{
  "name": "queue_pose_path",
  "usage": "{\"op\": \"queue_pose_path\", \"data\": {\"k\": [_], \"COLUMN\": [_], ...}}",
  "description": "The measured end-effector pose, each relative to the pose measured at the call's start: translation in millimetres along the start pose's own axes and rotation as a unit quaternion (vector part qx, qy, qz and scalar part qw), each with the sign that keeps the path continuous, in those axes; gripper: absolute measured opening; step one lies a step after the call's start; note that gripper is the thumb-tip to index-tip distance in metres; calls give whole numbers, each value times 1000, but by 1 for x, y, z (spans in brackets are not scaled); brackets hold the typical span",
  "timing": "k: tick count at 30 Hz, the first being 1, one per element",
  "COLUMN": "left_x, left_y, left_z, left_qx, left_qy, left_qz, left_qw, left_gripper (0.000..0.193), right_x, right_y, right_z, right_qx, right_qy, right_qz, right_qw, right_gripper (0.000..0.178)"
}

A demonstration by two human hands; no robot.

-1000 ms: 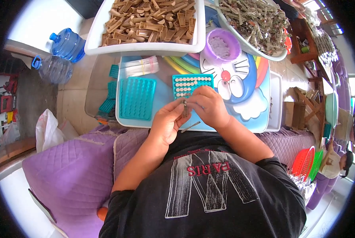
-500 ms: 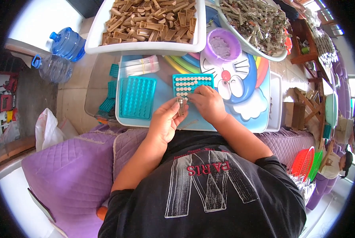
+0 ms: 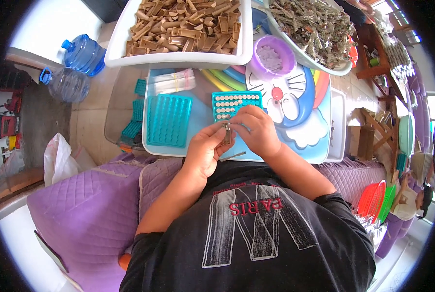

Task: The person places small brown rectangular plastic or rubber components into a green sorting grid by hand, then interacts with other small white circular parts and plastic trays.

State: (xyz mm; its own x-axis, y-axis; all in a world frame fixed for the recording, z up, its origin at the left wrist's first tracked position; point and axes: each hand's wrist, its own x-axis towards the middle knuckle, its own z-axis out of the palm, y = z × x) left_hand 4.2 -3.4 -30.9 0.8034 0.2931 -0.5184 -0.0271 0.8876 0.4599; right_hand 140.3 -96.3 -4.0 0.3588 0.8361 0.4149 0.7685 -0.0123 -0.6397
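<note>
My left hand [image 3: 204, 150] is closed around a small brown trough-shaped part [image 3: 226, 138], holding it upright with a shiny bit at its upper end. My right hand [image 3: 260, 132] pinches at that same end, thumb and fingertips together; whatever lies between them is too small to make out. Just beyond both hands sits a teal tray [image 3: 237, 93] with rows of small white round pieces in its holes. Part of this tray is hidden by my right hand. Close to my body, a thin dark strip [image 3: 233, 156] lies at the table edge.
Left of my hands lies another teal tray [image 3: 169, 120], with a bundle of clear plastic sleeves [image 3: 173, 81] behind it. At the back stand a white tub [image 3: 178, 60] of brown parts, a purple bowl [image 3: 289, 61] of white pieces and a basin [image 3: 319, 65] of greyish strips.
Both hands have come slightly right and nearer to each other. My right hand has left the tray of white pieces and is now at the upper end of the brown part.
</note>
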Motion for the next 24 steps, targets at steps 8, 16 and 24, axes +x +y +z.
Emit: {"op": "queue_pose_path", "data": {"k": [8, 16, 24], "left_x": [-3, -3, 2], "left_y": [-5, -3, 3], "left_z": [6, 14, 7], "left_qx": [22, 37, 62], "left_qy": [25, 50, 55], "left_qz": [20, 44, 31], "left_qw": [999, 997, 996], "left_gripper": [27, 21, 20], "right_x": [-1, -10, 0], "right_y": [-1, -2, 7], "right_z": [-2, 2, -9], "right_qx": [-42, -56, 2], "right_qy": [-35, -19, -5], "right_qz": [-70, -53, -65], "right_qw": [996, 997, 998], "right_gripper": [10, 17, 17]}}
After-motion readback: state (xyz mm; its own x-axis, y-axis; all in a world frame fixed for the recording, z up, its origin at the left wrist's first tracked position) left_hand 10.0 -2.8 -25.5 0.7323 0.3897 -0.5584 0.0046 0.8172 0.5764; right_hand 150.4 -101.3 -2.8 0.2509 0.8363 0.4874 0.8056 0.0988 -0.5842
